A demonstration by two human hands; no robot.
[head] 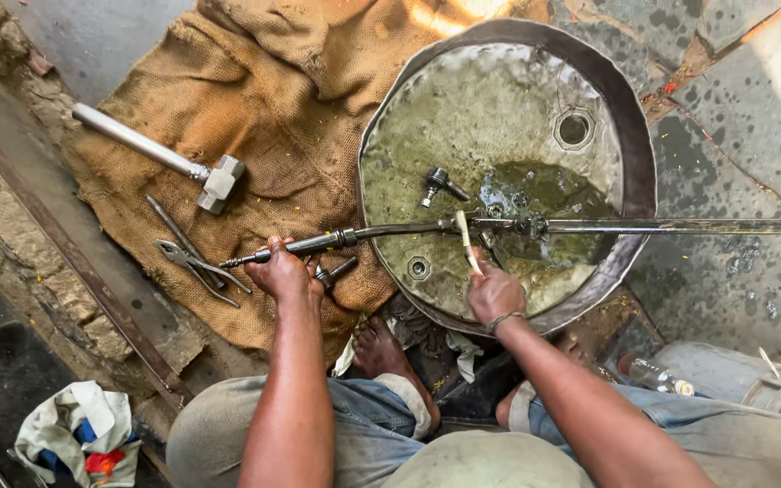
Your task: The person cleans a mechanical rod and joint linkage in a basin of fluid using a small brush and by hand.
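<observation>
Hammer [169, 160] and pliers [199, 264] on burlap sack [273, 99]; crumpled rag [76, 429] bottom left, plastic bottle [657, 374] at right.

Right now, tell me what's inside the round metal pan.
The round metal pan holds a dark oily puddle and a loose small joint piece. A long steering rod lies across it, brushed by the right hand. The murky puddle hides the pan's bottom.

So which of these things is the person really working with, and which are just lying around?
In use:
- long metal rod, held by the left hand
- pale brush, in the right hand
- drum lid with its oily puddle

Lying about:
- hammer
- pliers
- small fitting on the lid
- plastic bottle
- rags
</observation>
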